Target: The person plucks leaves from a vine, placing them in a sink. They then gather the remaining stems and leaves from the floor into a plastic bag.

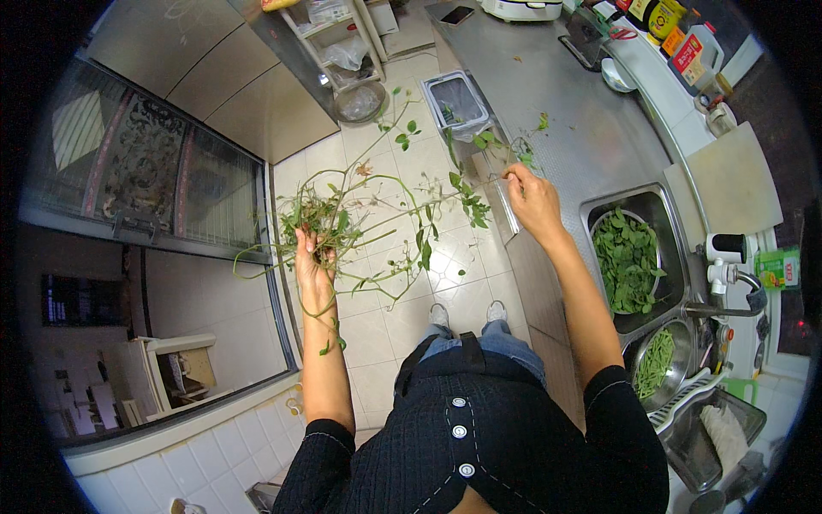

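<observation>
My left hand (314, 254) grips a tangled bunch of leafy green stems (321, 221) above the tiled floor. Long curling vines spread out from the bunch, and one trails down along my left forearm. My right hand (533, 196) pinches a thin stem (485, 183) near the counter's front edge. Small leaves hang from that stem between my two hands, and a few more stick up just past my right fingers. Whether this stem joins the bunch is hard to tell amid the tangle.
A lined waste bin (457, 103) stands against the steel counter (546, 83). In the sink (677, 257) are picked green leaves (623, 257). Beside it, a metal bowl (686, 356) holds cut green beans (655, 363). A faucet (725, 308) reaches over the sink. A phone (457, 15) lies farther back.
</observation>
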A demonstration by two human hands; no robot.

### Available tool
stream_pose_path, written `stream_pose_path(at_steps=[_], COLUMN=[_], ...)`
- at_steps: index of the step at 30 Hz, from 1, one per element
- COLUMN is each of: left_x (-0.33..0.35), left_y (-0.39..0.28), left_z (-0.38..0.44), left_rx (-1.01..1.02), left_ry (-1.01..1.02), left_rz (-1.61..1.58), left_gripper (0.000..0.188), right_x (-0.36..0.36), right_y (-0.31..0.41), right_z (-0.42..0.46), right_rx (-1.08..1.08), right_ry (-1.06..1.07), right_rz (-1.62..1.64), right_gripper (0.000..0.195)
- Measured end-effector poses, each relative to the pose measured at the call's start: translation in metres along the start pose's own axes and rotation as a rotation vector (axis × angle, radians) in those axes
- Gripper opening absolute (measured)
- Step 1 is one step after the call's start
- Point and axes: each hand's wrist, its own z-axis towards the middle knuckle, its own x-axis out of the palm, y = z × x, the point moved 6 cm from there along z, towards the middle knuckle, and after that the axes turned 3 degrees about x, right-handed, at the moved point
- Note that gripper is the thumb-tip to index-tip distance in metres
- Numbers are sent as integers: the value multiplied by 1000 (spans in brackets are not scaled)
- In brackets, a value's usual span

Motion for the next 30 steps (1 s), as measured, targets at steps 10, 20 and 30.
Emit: stream_pose_path(at_steps=[10, 20, 30], left_x=[20, 25, 17], left_y=[-8, -11, -20], left_z=[5, 19, 20], left_rx=[77, 79, 69], left_ry=[-43, 24, -22], left_rz=[14, -75, -107], left_gripper=[21, 21, 22], right_x=[6, 34, 111], right_y=[-13, 43, 27], right_z=[-9, -27, -50], right_rx=[108, -434, -38], right_ry=[75, 51, 685], right_rz=[-298, 83, 614], right_gripper=[21, 30, 16])
